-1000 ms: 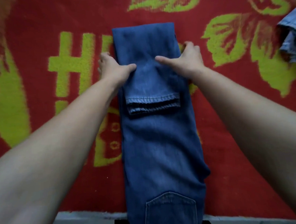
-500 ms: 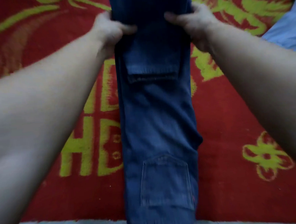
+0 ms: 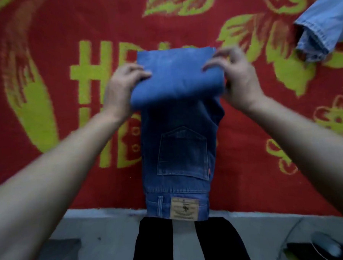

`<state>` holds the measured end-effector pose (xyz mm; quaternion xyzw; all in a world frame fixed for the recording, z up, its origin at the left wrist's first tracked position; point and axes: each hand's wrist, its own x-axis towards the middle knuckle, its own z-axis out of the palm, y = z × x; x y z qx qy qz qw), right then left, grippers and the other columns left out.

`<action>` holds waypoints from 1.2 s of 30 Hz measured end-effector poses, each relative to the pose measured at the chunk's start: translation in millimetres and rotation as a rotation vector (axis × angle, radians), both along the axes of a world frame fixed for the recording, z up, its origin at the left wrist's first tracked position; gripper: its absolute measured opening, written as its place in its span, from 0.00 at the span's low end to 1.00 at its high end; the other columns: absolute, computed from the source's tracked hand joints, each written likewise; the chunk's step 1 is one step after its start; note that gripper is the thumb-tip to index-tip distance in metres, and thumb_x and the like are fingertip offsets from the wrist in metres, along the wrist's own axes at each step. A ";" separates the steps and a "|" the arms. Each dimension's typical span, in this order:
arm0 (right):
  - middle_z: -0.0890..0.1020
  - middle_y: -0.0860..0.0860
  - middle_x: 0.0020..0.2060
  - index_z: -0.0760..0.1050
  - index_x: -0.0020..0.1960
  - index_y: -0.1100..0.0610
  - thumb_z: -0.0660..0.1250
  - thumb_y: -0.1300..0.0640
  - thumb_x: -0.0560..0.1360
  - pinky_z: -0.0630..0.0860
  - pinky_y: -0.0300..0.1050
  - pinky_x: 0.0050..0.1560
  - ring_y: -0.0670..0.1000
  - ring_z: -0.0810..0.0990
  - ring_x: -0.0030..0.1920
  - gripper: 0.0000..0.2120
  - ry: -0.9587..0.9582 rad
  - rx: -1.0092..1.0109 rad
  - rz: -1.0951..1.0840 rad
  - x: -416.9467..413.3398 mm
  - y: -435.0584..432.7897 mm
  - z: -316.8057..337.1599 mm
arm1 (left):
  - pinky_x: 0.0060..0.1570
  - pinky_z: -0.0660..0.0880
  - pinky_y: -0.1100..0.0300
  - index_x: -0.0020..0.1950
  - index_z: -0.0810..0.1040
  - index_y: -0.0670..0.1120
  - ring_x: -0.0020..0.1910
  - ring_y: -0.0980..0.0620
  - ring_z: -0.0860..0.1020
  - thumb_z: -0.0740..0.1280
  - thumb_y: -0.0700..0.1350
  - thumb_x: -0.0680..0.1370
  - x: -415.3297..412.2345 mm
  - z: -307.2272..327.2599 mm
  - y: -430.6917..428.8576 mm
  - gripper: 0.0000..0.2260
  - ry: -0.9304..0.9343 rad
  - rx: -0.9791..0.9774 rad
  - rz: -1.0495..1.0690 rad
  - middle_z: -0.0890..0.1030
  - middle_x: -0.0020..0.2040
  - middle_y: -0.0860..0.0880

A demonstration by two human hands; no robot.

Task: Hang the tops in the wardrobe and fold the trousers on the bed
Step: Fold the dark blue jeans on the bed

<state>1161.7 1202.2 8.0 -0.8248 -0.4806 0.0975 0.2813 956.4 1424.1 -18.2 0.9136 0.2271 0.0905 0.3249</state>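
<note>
The bed (image 3: 74,186) is covered by a red blanket (image 3: 248,165) with yellow-green letters and leaf shapes, and its near edge runs across the lower part of the view. Below that edge is grey floor (image 3: 105,242).

A pair of dark blue jeans (image 3: 178,117) lies lengthwise on the blanket at the centre, waistband towards the person and overhanging the bed edge slightly. The leg end is folded back over itself into a thick bundle at the far end, resting on the seat section.

The left hand (image 3: 120,88) grips the left side of the bundle, thumb on top and fingers curled round the edge. The right hand (image 3: 237,80) grips the right side the same way, thumb on top, fingers bent at the far corner.

A lighter denim garment (image 3: 320,28) lies on the blanket at the upper right, well apart from the jeans.

One back pocket (image 3: 183,155) faces up below the bundle. A tan patch (image 3: 184,208) sits on the waistband.
</note>
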 end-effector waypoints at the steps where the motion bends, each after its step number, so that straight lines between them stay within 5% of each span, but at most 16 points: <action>1: 0.78 0.57 0.54 0.82 0.54 0.56 0.70 0.63 0.70 0.71 0.43 0.57 0.56 0.76 0.56 0.14 -0.016 -0.061 0.045 -10.4 -14.9 -13.2 | 0.58 0.72 0.57 0.60 0.82 0.46 0.59 0.42 0.77 0.67 0.40 0.76 -16.2 -15.2 -10.6 0.13 0.028 0.084 -0.076 0.79 0.60 0.40; 3: 0.79 0.58 0.58 0.81 0.56 0.54 0.71 0.59 0.73 0.75 0.48 0.55 0.60 0.77 0.59 0.12 -0.152 -0.160 0.194 -24.9 -37.5 -46.8 | 0.56 0.77 0.51 0.64 0.80 0.48 0.60 0.38 0.77 0.64 0.40 0.76 -39.4 -46.3 -23.5 0.18 0.128 0.254 -0.223 0.76 0.65 0.38; 6: 0.76 0.62 0.65 0.79 0.61 0.54 0.69 0.68 0.69 0.79 0.58 0.53 0.65 0.74 0.66 0.22 -0.223 -0.238 0.269 -39.0 -46.9 -83.7 | 0.53 0.79 0.44 0.67 0.78 0.46 0.62 0.36 0.76 0.65 0.33 0.71 -48.1 -67.9 -38.9 0.25 0.261 0.216 -0.211 0.72 0.71 0.40; 10: 0.78 0.58 0.63 0.83 0.55 0.52 0.66 0.66 0.72 0.76 0.60 0.58 0.64 0.74 0.66 0.16 -0.121 -0.138 0.074 -50.5 -45.7 -73.8 | 0.61 0.72 0.54 0.58 0.83 0.43 0.63 0.40 0.75 0.61 0.36 0.75 -37.6 -52.0 -59.3 0.16 0.132 0.012 0.102 0.77 0.67 0.41; 13: 0.80 0.56 0.63 0.84 0.56 0.53 0.63 0.62 0.74 0.75 0.57 0.61 0.61 0.75 0.66 0.16 -0.101 -0.031 -0.221 -60.8 -32.7 -47.1 | 0.65 0.69 0.51 0.68 0.75 0.43 0.69 0.43 0.71 0.59 0.41 0.79 -30.7 -36.7 -75.0 0.18 0.070 0.057 0.265 0.70 0.72 0.42; 15: 0.72 0.59 0.72 0.76 0.69 0.56 0.60 0.55 0.79 0.70 0.56 0.67 0.62 0.70 0.72 0.20 -0.161 -0.069 -0.292 -77.3 -25.2 -39.7 | 0.68 0.64 0.48 0.77 0.65 0.45 0.75 0.44 0.63 0.58 0.46 0.81 -27.8 -36.3 -85.1 0.23 0.110 0.224 0.260 0.61 0.78 0.42; 17: 0.57 0.59 0.79 0.61 0.79 0.55 0.54 0.45 0.83 0.62 0.59 0.73 0.62 0.58 0.78 0.27 -0.227 -0.270 -0.120 -89.9 -33.2 -57.7 | 0.73 0.57 0.42 0.80 0.54 0.49 0.79 0.45 0.53 0.54 0.54 0.83 -26.5 -50.0 -88.8 0.26 0.273 0.291 0.114 0.51 0.81 0.43; 20: 0.45 0.53 0.81 0.46 0.81 0.47 0.46 0.36 0.81 0.53 0.65 0.76 0.59 0.46 0.80 0.32 -0.167 -0.555 0.010 -93.2 -59.1 -101.4 | 0.74 0.47 0.34 0.80 0.42 0.54 0.80 0.48 0.43 0.45 0.61 0.82 -31.8 -83.3 -83.0 0.29 0.556 0.272 -0.074 0.41 0.81 0.49; 24: 0.37 0.49 0.80 0.40 0.81 0.44 0.45 0.34 0.80 0.44 0.65 0.77 0.57 0.38 0.80 0.33 -0.039 -0.671 0.030 -86.2 -54.9 -107.1 | 0.74 0.43 0.35 0.81 0.42 0.54 0.80 0.49 0.41 0.46 0.62 0.82 -33.2 -91.0 -78.7 0.29 0.558 0.226 -0.082 0.39 0.81 0.50; 27: 0.41 0.50 0.81 0.46 0.81 0.46 0.50 0.32 0.78 0.50 0.65 0.76 0.58 0.44 0.80 0.36 0.059 -0.538 0.071 -72.2 -55.4 -92.3 | 0.74 0.46 0.36 0.81 0.46 0.53 0.80 0.48 0.44 0.53 0.61 0.82 -33.2 -80.7 -79.6 0.31 0.438 0.156 -0.030 0.40 0.81 0.46; 30: 0.56 0.59 0.77 0.51 0.80 0.58 0.66 0.32 0.71 0.61 0.58 0.75 0.58 0.58 0.77 0.50 0.258 -0.212 -0.154 -63.0 -43.9 -81.2 | 0.76 0.52 0.47 0.80 0.50 0.48 0.78 0.44 0.53 0.66 0.66 0.74 -18.0 -68.8 -69.8 0.44 0.255 -0.062 0.267 0.49 0.80 0.39; 33: 0.62 0.56 0.73 0.47 0.80 0.58 0.72 0.26 0.58 0.64 0.53 0.74 0.55 0.65 0.73 0.65 0.637 -0.134 -0.629 -37.3 -10.0 -72.0 | 0.68 0.70 0.52 0.79 0.52 0.45 0.70 0.48 0.70 0.75 0.67 0.61 21.1 -56.5 -38.8 0.56 0.159 -0.629 0.667 0.66 0.73 0.43; 36: 0.75 0.50 0.67 0.60 0.77 0.57 0.77 0.27 0.53 0.71 0.51 0.70 0.52 0.74 0.68 0.63 0.865 -0.140 -0.744 -0.4 18.8 -71.4 | 0.39 0.80 0.61 0.71 0.70 0.44 0.46 0.55 0.84 0.79 0.52 0.66 52.9 -45.2 -5.5 0.37 0.127 -1.100 0.747 0.83 0.54 0.48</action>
